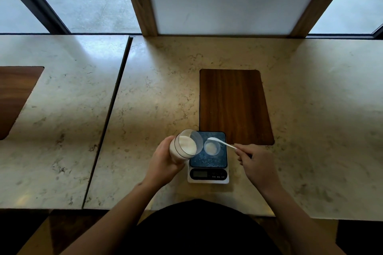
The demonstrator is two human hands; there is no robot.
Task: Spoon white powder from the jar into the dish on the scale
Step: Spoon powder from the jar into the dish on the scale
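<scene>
My left hand grips a clear jar of white powder, tilted with its open mouth toward the scale. My right hand pinches the handle of a white spoon. The spoon's bowl, holding powder, hovers just above the far rim of a small clear dish. The dish stands on the dark platform of a white digital scale and has some white powder in it.
A dark wooden inlay lies in the marble counter just behind the scale. A seam splits the counter to the left, where a second wooden inlay shows. A white wall panel and windows stand behind.
</scene>
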